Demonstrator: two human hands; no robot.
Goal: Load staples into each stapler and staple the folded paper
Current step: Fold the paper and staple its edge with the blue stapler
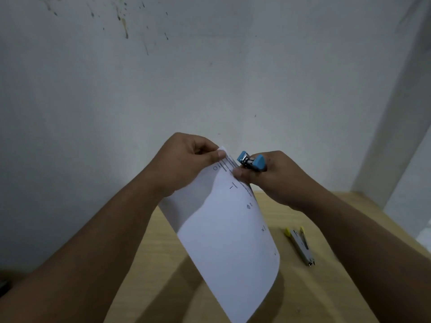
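Note:
A folded white paper (228, 241) with small printed marks hangs in the air above the table. My left hand (186, 162) pinches its top left corner. My right hand (270, 176) holds a small blue stapler (250, 160) at the paper's top right edge, with the thumb pressing on the paper. The stapler's metal jaws sit at the paper's edge; whether they are around the paper I cannot tell. A yellow and grey stapler (300, 245) lies flat on the wooden table (303, 294), to the right of the paper.
A stained white wall (163, 78) stands close behind the table. A pale door frame or pillar (401, 127) rises at the right. The table's left edge runs diagonally under my left forearm.

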